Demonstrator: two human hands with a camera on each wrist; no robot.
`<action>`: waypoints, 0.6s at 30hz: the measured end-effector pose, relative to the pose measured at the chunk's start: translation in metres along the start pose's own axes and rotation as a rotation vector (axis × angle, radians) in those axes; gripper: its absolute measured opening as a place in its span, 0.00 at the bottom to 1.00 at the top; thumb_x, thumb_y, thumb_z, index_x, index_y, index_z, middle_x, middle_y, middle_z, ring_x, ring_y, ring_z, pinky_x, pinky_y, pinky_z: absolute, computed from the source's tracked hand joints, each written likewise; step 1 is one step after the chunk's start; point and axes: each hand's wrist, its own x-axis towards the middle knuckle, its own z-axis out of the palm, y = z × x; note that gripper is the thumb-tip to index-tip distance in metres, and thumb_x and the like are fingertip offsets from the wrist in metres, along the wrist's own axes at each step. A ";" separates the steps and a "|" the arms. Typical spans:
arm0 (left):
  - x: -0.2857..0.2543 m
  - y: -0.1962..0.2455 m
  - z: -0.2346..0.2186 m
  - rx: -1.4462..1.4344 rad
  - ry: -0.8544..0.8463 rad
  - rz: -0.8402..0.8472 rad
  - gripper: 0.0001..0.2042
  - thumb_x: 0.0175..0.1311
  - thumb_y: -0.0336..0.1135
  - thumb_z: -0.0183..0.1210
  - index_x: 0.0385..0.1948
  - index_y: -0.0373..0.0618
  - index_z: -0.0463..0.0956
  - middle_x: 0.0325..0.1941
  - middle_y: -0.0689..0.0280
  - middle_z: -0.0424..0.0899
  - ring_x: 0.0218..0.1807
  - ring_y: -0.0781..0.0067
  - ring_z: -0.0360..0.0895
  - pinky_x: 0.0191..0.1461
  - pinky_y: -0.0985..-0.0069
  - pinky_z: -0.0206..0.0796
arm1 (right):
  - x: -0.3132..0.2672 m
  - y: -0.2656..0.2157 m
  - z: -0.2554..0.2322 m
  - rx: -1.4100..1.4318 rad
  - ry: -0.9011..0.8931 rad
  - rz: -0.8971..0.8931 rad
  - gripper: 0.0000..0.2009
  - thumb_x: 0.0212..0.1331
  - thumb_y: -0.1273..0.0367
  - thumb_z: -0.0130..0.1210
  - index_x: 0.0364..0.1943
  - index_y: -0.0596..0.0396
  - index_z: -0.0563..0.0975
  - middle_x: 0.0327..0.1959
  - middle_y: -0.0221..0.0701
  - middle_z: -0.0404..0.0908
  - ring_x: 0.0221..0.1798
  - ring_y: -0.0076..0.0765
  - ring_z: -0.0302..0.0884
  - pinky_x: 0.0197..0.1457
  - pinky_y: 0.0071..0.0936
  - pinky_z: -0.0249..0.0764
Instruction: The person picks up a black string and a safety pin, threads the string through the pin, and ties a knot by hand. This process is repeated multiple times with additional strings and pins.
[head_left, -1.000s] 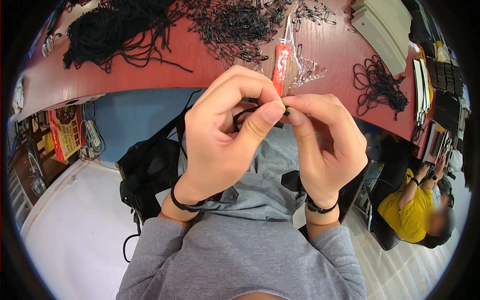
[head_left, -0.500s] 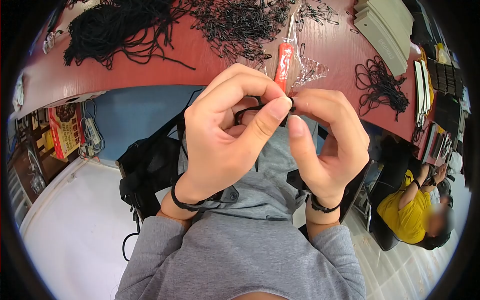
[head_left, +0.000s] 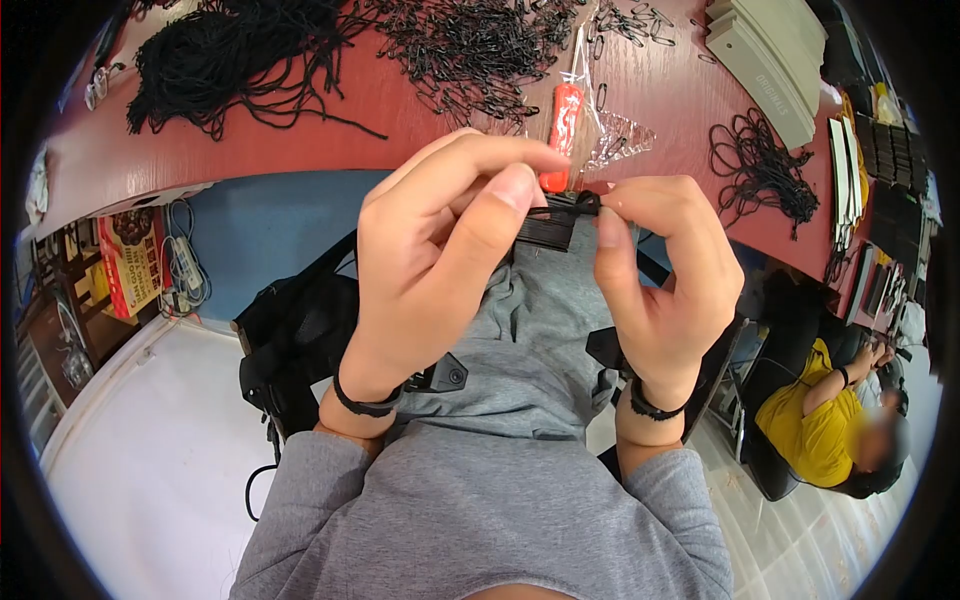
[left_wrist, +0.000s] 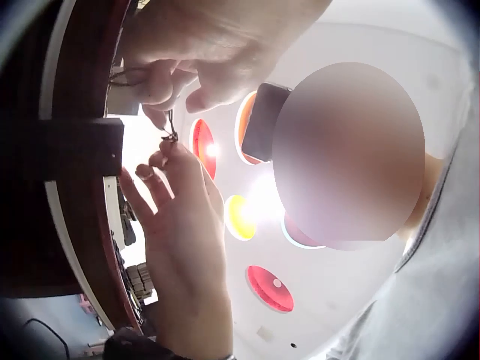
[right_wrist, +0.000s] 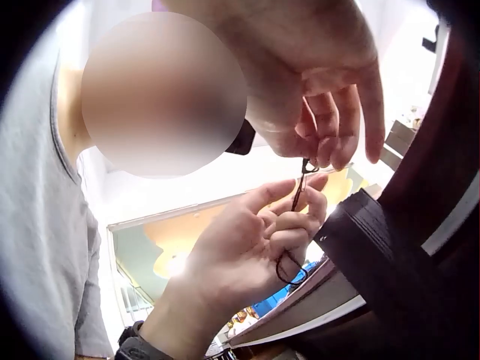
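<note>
While right hand pinches black cord, grey stack reads (legibly) "ORIGINALS".

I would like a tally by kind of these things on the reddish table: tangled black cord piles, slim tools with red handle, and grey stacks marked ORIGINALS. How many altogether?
Tangled black cord piles: 2 (large pile, smaller pile)
Slim red-handled tool: 1
Grey stack marked ORIGINALS: 1
Total: 4

Black cord, small loop at right hand, running from left hand.
</note>
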 end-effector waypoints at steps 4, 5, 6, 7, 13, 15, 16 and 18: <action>0.003 -0.004 -0.007 0.304 -0.137 0.172 0.04 0.54 0.21 0.56 0.31 0.36 0.77 0.28 0.70 0.75 0.22 0.92 0.60 0.21 0.91 0.48 | 0.000 0.004 -0.004 0.003 -0.007 0.028 0.09 0.37 0.83 0.59 0.26 0.60 0.75 0.24 0.34 0.76 0.26 0.37 0.76 0.30 0.26 0.72; 0.003 -0.002 -0.005 0.311 -0.131 0.152 0.05 0.53 0.21 0.56 0.32 0.35 0.77 0.28 0.71 0.74 0.24 0.91 0.62 0.23 0.91 0.49 | -0.001 0.004 -0.005 0.000 -0.015 0.039 0.09 0.37 0.83 0.59 0.26 0.61 0.75 0.24 0.34 0.76 0.26 0.37 0.76 0.30 0.26 0.72; 0.002 -0.001 -0.003 0.317 -0.125 0.132 0.06 0.53 0.20 0.56 0.33 0.34 0.77 0.28 0.71 0.73 0.26 0.91 0.64 0.24 0.92 0.50 | -0.001 0.005 -0.005 0.000 -0.015 0.039 0.09 0.37 0.83 0.59 0.26 0.61 0.75 0.24 0.34 0.76 0.26 0.37 0.76 0.30 0.26 0.72; 0.003 -0.001 -0.003 0.316 -0.126 0.132 0.06 0.53 0.20 0.56 0.33 0.34 0.77 0.28 0.71 0.73 0.26 0.91 0.64 0.24 0.92 0.50 | -0.001 0.005 -0.006 0.010 -0.019 0.046 0.09 0.38 0.82 0.59 0.26 0.61 0.75 0.24 0.34 0.76 0.26 0.37 0.76 0.30 0.26 0.72; 0.005 -0.001 0.002 0.358 -0.115 0.136 0.06 0.48 0.18 0.60 0.29 0.35 0.79 0.22 0.76 0.70 0.20 0.95 0.55 0.22 0.92 0.43 | -0.003 0.006 -0.007 0.032 -0.067 0.039 0.07 0.41 0.82 0.58 0.27 0.62 0.74 0.25 0.35 0.76 0.27 0.33 0.74 0.32 0.23 0.70; 0.006 -0.002 0.002 0.370 -0.107 0.176 0.06 0.47 0.19 0.62 0.28 0.36 0.80 0.21 0.76 0.70 0.18 0.96 0.54 0.20 0.91 0.40 | -0.004 0.006 -0.008 0.049 -0.093 0.043 0.06 0.45 0.83 0.56 0.28 0.64 0.73 0.27 0.36 0.76 0.29 0.30 0.73 0.35 0.21 0.69; 0.005 -0.002 0.003 0.370 -0.107 0.176 0.06 0.47 0.19 0.62 0.28 0.36 0.80 0.21 0.76 0.70 0.18 0.96 0.54 0.20 0.91 0.40 | -0.004 0.007 -0.007 0.049 -0.092 0.035 0.06 0.44 0.83 0.56 0.28 0.64 0.73 0.27 0.36 0.76 0.29 0.30 0.73 0.35 0.21 0.69; 0.004 -0.001 0.006 0.375 -0.025 0.141 0.07 0.45 0.19 0.64 0.29 0.37 0.82 0.20 0.76 0.72 0.16 0.96 0.52 0.19 0.90 0.38 | -0.004 0.008 -0.007 0.049 -0.092 0.028 0.06 0.44 0.83 0.56 0.28 0.64 0.73 0.26 0.36 0.76 0.29 0.30 0.73 0.34 0.21 0.69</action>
